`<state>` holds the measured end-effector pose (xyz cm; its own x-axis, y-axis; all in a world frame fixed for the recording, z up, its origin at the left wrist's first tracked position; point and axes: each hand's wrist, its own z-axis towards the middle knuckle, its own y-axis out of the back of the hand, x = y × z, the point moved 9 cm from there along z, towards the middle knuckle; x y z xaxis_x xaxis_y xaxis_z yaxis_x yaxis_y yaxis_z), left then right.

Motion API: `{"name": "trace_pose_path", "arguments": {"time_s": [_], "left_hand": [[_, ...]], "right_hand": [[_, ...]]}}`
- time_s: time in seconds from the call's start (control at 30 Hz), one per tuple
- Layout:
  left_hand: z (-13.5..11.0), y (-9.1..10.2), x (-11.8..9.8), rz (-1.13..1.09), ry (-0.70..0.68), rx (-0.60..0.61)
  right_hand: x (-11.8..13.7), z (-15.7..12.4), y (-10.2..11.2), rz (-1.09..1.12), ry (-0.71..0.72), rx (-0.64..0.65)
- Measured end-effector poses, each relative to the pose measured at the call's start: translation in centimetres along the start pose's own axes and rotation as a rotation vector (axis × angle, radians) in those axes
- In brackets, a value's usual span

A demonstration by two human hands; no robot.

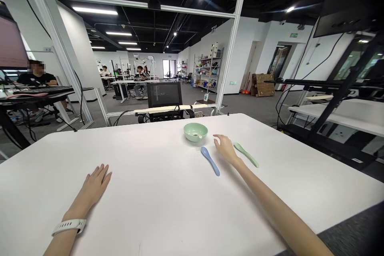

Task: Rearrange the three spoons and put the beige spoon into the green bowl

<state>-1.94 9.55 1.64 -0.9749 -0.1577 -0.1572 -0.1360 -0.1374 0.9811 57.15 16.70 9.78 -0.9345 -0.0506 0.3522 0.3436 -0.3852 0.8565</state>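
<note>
At a white tabletop (156,192), the left hand (96,182) lies flat, fingers slightly spread, while the empty right hand (225,149), fingers loosely curved, sits between a blue plastic spoon (210,161) and a pale green spoon (246,155), just short of a mint-green bowl (195,132); a careless sweep could knock either spoon.

- Pale green bowl (195,129), upright right of frame centre, a small pale spoon (197,135) lying inside
- Blue spoon (210,161), flat just below the bowl, wide end pointing upper left
- Pale green spoon (246,155), flat farther right, slanting the same way
</note>
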Motion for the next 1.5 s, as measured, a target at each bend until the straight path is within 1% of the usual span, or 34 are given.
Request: {"name": "trace_pose_path", "arguments": {"time_s": [0.03,0.07,0.1,0.2,0.3,0.43,0.5,0.57,0.63,0.7,0.77,0.83,0.9,0.93,0.97,1.03,1.1,1.17,1.2,1.27,1.3,1.33,1.37,1.43,1.5], "left_hand": [[0.0,-0.1,0.1,-0.002,-0.001,-0.005],[0.1,-0.1,0.1,-0.006,-0.002,-0.012],[0.1,0.0,0.2,-0.011,-0.005,-0.021],[0.1,0.2,0.2,-0.023,-0.013,-0.043],[0.1,0.3,0.1,-0.022,-0.019,-0.043],[0.1,0.2,-0.1,-0.018,-0.024,-0.031],[0.1,0.2,-0.2,-0.018,-0.026,-0.034],[0.1,0.2,-0.2,-0.02,-0.029,-0.039],[0.0,0.4,-0.1,-0.02,-0.031,-0.047],[0.0,0.9,-0.3,-0.027,-0.064,-0.082],[-0.2,1.9,-0.9,-0.06,-0.135,-0.147],[-0.5,2.9,-2.4,-0.128,-0.212,-0.214],[-0.8,3.7,-5.0,-0.208,-0.278,-0.24],[-1.0,3.9,-7.0,-0.242,-0.322,-0.231],[-1.3,4.0,-9.5,-0.269,-0.374,-0.211],[-2.4,3.8,-16.1,-0.303,-0.519,-0.133],[-3.9,3.6,-23.6,-0.342,-0.667,-0.082],[-5.6,2.7,-30.9,-0.36,-0.786,-0.021],[-6.2,2.1,-34.2,-0.363,-0.817,-0.007],[-7.2,0.9,-39.6,-0.367,-0.855,0.013],[-7.4,0.2,-41.6,-0.369,-0.865,0.023],[-7.6,-0.5,-43.3,-0.369,-0.87,0.033],[-7.6,-1.1,-44.4,-0.368,-0.871,0.043],[-7.5,-2.1,-45.7,-0.364,-0.873,0.066],[-7.2,-2.7,-45.6,-0.357,-0.876,0.085]], "right_hand": [[1.3,1.1,1.1,0.001,0.006,-0.035],[3.0,2.2,1.8,-0.002,0.029,-0.043],[4.6,3.4,2.1,-0.018,0.046,-0.019],[8.2,6.2,0.9,-0.113,0.022,0.145],[9.9,7.8,-1.1,-0.155,-0.041,0.24],[9.9,8.5,-3.6,-0.178,-0.109,0.311],[9.9,8.6,-4.2,-0.175,-0.12,0.322],[10.2,8.8,-3.9,-0.16,-0.116,0.308],[10.4,8.7,-2.8,-0.133,-0.096,0.266],[10.2,8.2,-1.1,-0.102,-0.066,0.207],[9.3,7.0,0.9,-0.057,-0.021,0.126],[7.5,4.8,2.8,0.026,0.039,0.017],[5.1,1.8,4.0,0.136,0.089,-0.095],[3.7,0.2,4.2,0.183,0.093,-0.129],[2.4,-1.4,4.0,0.227,0.088,-0.149],[0.1,-4.1,2.9,0.289,0.055,-0.14],[-1.3,-6.0,1.5,0.329,0.008,-0.103],[-1.8,-6.9,0.3,0.353,-0.017,-0.074],[-1.8,-7.0,-0.1,0.361,-0.015,-0.067],[-1.6,-7.1,-0.7,0.372,-0.002,-0.062],[-1.6,-7.0,-1.0,0.376,0.003,-0.059],[-1.6,-6.9,-1.2,0.381,0.008,-0.054],[-1.7,-6.8,-1.3,0.388,0.01,-0.05],[-2.0,-6.8,-1.4,0.399,0.011,-0.053],[-2.3,-6.8,-1.4,0.402,0.007,-0.06]]}}
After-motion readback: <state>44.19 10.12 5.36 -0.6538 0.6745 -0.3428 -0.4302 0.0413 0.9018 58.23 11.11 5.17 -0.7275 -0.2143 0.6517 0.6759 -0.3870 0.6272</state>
